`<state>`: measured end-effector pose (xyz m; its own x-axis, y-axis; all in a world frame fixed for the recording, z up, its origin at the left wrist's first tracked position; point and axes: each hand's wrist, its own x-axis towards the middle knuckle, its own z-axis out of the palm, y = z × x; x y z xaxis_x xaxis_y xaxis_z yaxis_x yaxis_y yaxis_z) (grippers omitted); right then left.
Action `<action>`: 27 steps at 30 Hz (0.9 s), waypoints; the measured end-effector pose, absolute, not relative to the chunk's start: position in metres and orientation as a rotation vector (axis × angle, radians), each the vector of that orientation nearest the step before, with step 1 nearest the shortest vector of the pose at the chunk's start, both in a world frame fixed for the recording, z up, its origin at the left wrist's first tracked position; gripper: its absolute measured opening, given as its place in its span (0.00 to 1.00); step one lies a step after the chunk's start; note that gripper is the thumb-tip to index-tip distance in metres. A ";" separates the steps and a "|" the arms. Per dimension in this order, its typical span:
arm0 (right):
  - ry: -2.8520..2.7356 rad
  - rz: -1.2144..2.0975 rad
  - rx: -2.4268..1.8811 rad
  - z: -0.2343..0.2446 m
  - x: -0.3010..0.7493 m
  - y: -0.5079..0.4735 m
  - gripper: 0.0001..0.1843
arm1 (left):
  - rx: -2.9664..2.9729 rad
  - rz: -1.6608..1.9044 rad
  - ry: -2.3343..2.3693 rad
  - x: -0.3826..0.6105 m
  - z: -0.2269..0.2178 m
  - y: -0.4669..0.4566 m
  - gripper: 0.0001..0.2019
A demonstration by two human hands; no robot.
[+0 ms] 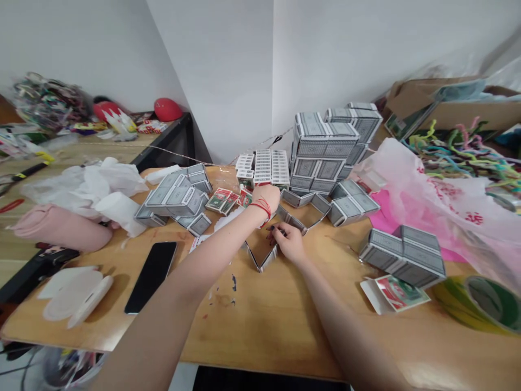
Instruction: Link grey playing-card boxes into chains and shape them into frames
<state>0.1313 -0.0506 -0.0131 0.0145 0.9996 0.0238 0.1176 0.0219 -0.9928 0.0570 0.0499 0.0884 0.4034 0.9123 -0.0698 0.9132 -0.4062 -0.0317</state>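
Observation:
My left hand (266, 196), with a red thread round its wrist, reaches far forward over the wooden table (285, 320); its fingers curl down at a block of small white packs (264, 167), and what they grip is hidden. My right hand (288, 241) is closed, pinching the edge of an open grey patterned box sleeve (264, 255) that lies flat on the table. More flattened grey sleeves (303, 209) lie just beyond it. Red and green card packs (222, 200) sit left of my left hand.
Stacks of grey patterned boxes (325, 146) stand at the back, others lie at the left (175, 198) and right (407, 255). A black phone (151, 276), white tissue (87, 187), a pink plastic bag (439, 201), pipe cleaners (459, 149) and a tape roll (484, 301) surround the work spot.

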 end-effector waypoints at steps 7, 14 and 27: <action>-1.302 1.142 -1.240 -0.011 0.132 -0.050 0.10 | 2.544 -0.231 1.667 0.050 0.069 0.066 0.14; -1.302 1.151 -1.232 -0.014 0.132 -0.049 0.10 | 2.518 -0.276 1.634 0.056 0.057 0.075 0.20; -1.286 1.172 -1.232 -0.015 0.133 -0.047 0.10 | 2.447 -0.231 1.626 0.062 0.069 0.075 0.19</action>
